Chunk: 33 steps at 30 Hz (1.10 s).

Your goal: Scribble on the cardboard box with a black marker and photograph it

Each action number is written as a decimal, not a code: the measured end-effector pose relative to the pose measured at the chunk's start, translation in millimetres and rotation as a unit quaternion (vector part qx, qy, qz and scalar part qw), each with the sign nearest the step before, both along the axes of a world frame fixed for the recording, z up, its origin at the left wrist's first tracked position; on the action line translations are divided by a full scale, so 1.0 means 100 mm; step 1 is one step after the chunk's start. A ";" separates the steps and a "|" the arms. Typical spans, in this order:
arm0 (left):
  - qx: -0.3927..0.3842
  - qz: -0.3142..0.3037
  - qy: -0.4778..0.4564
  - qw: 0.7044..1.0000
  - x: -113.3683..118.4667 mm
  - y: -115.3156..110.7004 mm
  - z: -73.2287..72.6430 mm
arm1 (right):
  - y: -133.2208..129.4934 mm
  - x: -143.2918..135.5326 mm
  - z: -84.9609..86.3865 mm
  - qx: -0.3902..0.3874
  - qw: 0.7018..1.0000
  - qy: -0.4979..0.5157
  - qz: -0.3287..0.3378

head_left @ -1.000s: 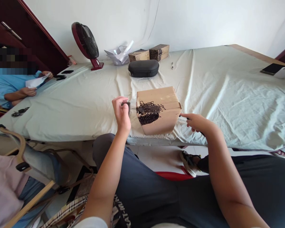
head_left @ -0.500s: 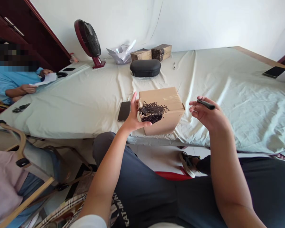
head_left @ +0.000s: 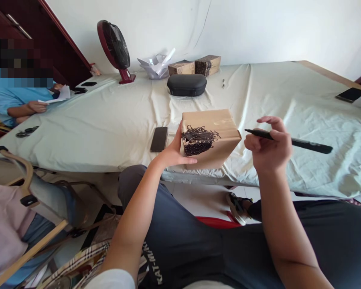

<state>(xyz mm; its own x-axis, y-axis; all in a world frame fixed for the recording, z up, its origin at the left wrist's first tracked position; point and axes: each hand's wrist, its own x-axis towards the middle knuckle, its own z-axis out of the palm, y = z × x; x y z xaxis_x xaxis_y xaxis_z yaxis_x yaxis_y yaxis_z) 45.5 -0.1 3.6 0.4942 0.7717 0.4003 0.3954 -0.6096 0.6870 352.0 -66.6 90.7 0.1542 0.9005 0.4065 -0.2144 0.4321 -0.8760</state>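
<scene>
While our left hand (head_left: 173,152) grasps the left end of a cardboard box (head_left: 222,146), its thumb lies along the near face and the other fingers reach up the left side. The box, plain brown and sharp-cornered, sits at the table's near edge between our two hands. Its matte surface carries a dense scribble (head_left: 198,140) of black loops, spread over the left part of the top and down the near face.

Our right hand (head_left: 272,148) grips a slim black marker (head_left: 311,145), index finger raised and curved; the thin tip points left, just beside the box's right corner and apart from it.

Beneath everything we see a pale green cloth (head_left: 117,120), soft and rumpled, with long folds and finer creases at right. Left of the box lies a flat, glossy dark phone (head_left: 159,139) with rounded corners. Beyond the box rests a smooth black case (head_left: 187,85), rounded at its ends, and behind it two smaller cardboard boxes (head_left: 208,65) stand near the white wall (head_left: 258,32). Beside them we find a translucent plastic basket (head_left: 148,72) of papers.
</scene>
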 end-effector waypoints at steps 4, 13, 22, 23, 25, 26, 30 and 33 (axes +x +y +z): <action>0.006 0.076 -0.046 0.996 0.15 -0.09 0.00 | -0.12 -0.15 0.05 0.050 0.998 -0.022 -0.033; 0.163 0.265 -0.063 0.948 0.42 -0.22 0.12 | -0.34 -0.37 -0.07 0.204 0.948 -0.210 -0.127; 0.192 0.354 0.025 0.915 0.49 -0.35 0.26 | -0.38 -0.59 0.00 0.298 0.895 -0.309 -0.120; 0.198 0.359 0.031 0.911 0.49 -0.37 0.27 | -0.38 -0.59 0.00 0.292 0.896 -0.314 -0.119; 0.206 0.373 0.050 0.903 0.50 -0.40 0.30 | -0.39 -0.59 0.00 0.282 0.896 -0.324 -0.116; 0.212 0.379 0.062 0.899 0.51 -0.42 0.32 | -0.40 -0.59 0.00 0.276 0.896 -0.329 -0.114; 0.260 0.376 0.091 0.885 0.54 -0.48 0.35 | -0.43 -0.60 -0.02 0.243 0.898 -0.328 -0.161; 0.276 0.366 0.096 0.883 0.56 -0.49 0.34 | -0.42 -0.61 -0.04 0.234 0.893 -0.328 -0.202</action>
<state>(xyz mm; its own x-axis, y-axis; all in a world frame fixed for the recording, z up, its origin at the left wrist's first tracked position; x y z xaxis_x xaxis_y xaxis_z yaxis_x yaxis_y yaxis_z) 101.4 -49.3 37.2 0.0431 0.6255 0.7790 0.9001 -0.3627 0.2414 291.0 -108.7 86.5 0.0189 0.5329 0.8460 0.5342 0.7098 -0.4591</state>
